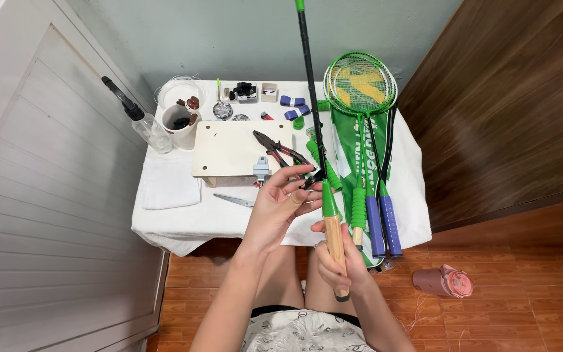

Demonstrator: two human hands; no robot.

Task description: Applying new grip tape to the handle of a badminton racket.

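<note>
Above the person's lap, a badminton racket [326, 195] with a bare wooden handle is standing almost upright, its black shaft running up past the top edge. Right hand [340, 264] is wrapping its fingers around the wooden handle near the butt. Left hand [280, 205] is pinching at the shaft just above the green cone. Beyond, pliers [275, 150] are lying on a wooden board [229, 146], scissors [234, 200] just beside it, with more rackets [369, 130] lying on the white-covered table [171, 221].

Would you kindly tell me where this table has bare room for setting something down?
Bare cloth lies between the folded towel, scissors and front table edge. The back row around the cup and the right side under the rackets are crowded.
</note>
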